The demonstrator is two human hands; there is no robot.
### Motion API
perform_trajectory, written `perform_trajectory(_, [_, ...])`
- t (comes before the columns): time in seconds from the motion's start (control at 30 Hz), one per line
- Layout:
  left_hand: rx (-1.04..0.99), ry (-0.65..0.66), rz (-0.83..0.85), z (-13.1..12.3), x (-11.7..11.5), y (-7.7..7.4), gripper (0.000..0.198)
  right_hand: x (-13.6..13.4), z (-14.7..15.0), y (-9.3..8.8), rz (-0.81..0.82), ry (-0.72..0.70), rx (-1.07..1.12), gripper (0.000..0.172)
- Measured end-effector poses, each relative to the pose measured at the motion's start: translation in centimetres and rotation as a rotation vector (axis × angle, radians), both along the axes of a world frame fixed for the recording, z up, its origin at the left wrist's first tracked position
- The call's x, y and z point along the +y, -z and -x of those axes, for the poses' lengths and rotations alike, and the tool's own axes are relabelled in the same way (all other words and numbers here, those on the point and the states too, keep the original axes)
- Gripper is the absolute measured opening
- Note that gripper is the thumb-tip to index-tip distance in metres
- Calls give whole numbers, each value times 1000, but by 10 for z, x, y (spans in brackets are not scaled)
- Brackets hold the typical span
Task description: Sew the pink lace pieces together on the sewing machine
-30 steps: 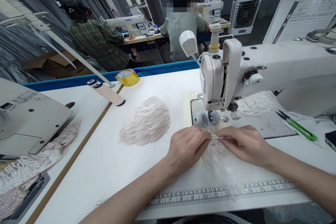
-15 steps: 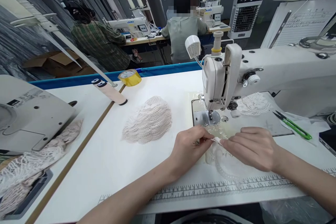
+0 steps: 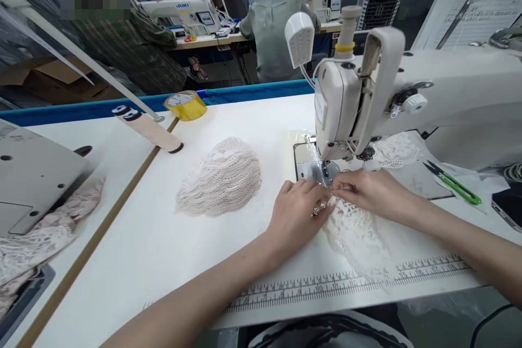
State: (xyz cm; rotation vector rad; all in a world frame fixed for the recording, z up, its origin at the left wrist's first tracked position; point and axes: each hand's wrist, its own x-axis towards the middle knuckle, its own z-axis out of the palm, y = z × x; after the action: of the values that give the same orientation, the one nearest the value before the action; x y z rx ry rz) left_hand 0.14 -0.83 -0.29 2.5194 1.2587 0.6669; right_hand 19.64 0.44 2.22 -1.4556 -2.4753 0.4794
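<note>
White lace fabric (image 3: 362,239) hangs from my fingers and spreads over the table's front, just before the sewing machine's needle area. My left hand (image 3: 299,206) is closed on the lace edge, fingers bent, left of the needle plate (image 3: 312,168). Pinching the same edge, my right hand (image 3: 362,190) sits close beside it on the right. The presser foot (image 3: 325,168) of the white sewing machine (image 3: 342,98) stands right behind my fingertips. Part of the lace edge is hidden under my fingers.
A stack of pale lace pieces (image 3: 224,179) lies to the left. Yellow tape (image 3: 186,106) and a peach thread cone (image 3: 149,129) are behind it. Green thread snips (image 3: 454,185) and more lace (image 3: 397,149) lie right. Two people work at machines beyond.
Both hands have moved the lace edge up toward the presser foot. My right hand has turned and come forward over the lace. The view has shifted closer to the machine.
</note>
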Motion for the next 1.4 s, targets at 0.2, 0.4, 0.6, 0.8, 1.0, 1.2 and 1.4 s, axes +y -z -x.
perform_trajectory(0.2, [71, 86, -397, 2, -4, 4, 9, 4, 3, 7, -23, 13, -40, 24])
perform_trajectory(0.4, [222, 94, -498, 2, -19, 1, 20, -4, 2, 13, -372, -14, -275, 26])
perform_trajectory(0.6, [234, 69, -385, 1, -13, 2, 24, -19, 2, 13, -670, -63, -283, 25])
perform_trajectory(0.8, [260, 48, -376, 1, -11, 1, 25, -15, 6, 19, -551, 30, -392, 30])
perform_trajectory(1.0, [291, 26, -399, 1, -14, -1, 24, -11, 3, 20, -518, 64, -482, 37])
perform_trajectory(1.2, [285, 17, -421, -1, -7, 3, 28, -7, 3, 20, -467, 76, -540, 41])
perform_trajectory(1.4, [314, 4, -417, -4, -8, 3, 30, -6, 3, 20, -437, 90, -573, 42])
